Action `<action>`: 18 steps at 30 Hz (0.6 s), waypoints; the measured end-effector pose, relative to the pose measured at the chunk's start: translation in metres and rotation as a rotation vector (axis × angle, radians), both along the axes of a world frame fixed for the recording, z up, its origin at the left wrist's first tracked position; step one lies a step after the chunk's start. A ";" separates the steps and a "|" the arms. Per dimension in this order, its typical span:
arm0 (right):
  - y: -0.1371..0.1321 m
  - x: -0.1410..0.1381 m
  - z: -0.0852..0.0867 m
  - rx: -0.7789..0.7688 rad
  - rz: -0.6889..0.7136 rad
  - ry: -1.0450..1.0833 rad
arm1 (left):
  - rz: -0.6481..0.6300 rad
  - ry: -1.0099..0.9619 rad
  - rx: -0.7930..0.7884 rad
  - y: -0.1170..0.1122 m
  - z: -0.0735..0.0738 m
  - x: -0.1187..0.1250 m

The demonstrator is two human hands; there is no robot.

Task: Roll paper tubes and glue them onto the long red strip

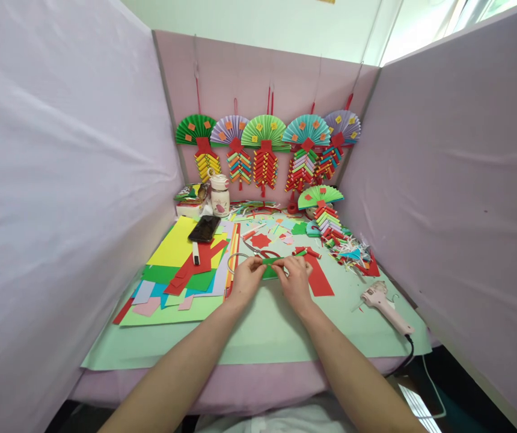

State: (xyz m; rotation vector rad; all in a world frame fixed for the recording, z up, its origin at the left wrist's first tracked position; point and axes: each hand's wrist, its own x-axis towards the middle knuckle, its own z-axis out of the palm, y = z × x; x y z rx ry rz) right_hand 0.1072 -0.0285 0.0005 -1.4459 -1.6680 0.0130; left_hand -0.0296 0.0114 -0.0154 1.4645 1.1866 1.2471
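Observation:
My left hand and my right hand meet over the middle of the pale green table mat. Both pinch a small green paper strip between fingertips and thumbs, one hand at each end. A red paper piece lies just right of my right hand. Scissors lie just beyond my left hand. A red star-like cutout rests farther back.
A stack of coloured paper sheets lies at left, with a black phone and a marker on it. A pink glue gun lies at right. Paper scraps, a jar and hanging paper fans fill the back.

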 end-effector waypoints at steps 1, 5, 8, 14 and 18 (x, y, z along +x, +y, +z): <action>0.000 0.000 0.000 0.003 -0.002 -0.008 | -0.004 -0.002 -0.008 0.000 0.000 0.000; -0.001 -0.001 0.000 0.017 -0.020 -0.047 | -0.003 0.024 -0.005 -0.004 0.002 0.002; -0.001 -0.002 0.001 0.037 -0.041 -0.073 | -0.007 0.060 0.030 -0.007 0.006 0.003; -0.002 -0.002 0.003 0.053 -0.068 -0.098 | 0.006 0.133 0.079 -0.010 0.009 0.003; -0.003 -0.002 0.004 0.053 -0.078 -0.114 | 0.003 0.169 0.106 -0.011 0.011 0.003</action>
